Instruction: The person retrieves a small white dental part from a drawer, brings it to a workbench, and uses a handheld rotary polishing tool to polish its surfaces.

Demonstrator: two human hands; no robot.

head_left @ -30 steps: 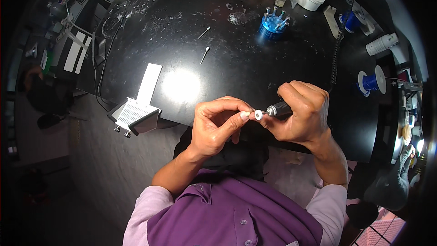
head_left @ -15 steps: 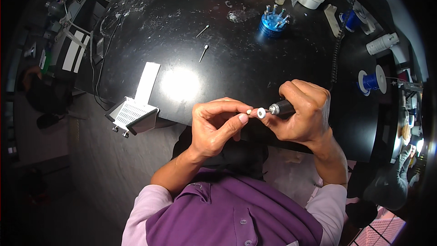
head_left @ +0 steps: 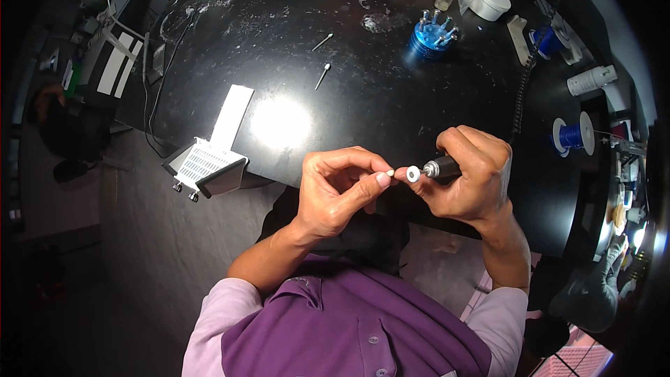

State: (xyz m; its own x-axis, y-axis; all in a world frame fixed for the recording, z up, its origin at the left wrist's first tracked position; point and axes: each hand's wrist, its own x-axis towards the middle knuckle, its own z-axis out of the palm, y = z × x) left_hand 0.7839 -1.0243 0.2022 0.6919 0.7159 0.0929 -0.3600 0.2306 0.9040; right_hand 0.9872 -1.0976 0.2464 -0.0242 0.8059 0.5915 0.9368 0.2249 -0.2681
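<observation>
Near the table's front edge, my left hand (head_left: 331, 188) pinches a tiny cream-coloured piece (head_left: 391, 173) between thumb and index fingertip. The fingertips cover most of it, so its kind is unclear. My right hand (head_left: 478, 178) is wrapped round a black rotary handpiece (head_left: 444, 167) with a metal nose. A small white grinding wheel (head_left: 413, 174) sits on the handpiece's tip, facing the piece and just right of it. Whether wheel and piece touch, I cannot tell. My right thumb lies below the wheel, close to the left fingertips.
Two thin burs with pale tips, one a bur (head_left: 322, 77), lie mid-table. Further right stands a blue round bur holder (head_left: 429, 40), near a white tub (head_left: 490, 0). A white perforated stand (head_left: 209, 160) is at the left front edge. A coiled cord (head_left: 518, 101) runs along the right.
The whole view has shifted slightly, so the table things appear further right and lower. The wheel is turned a little differently, and less of the cream piece shows. Both grips stay the same.
</observation>
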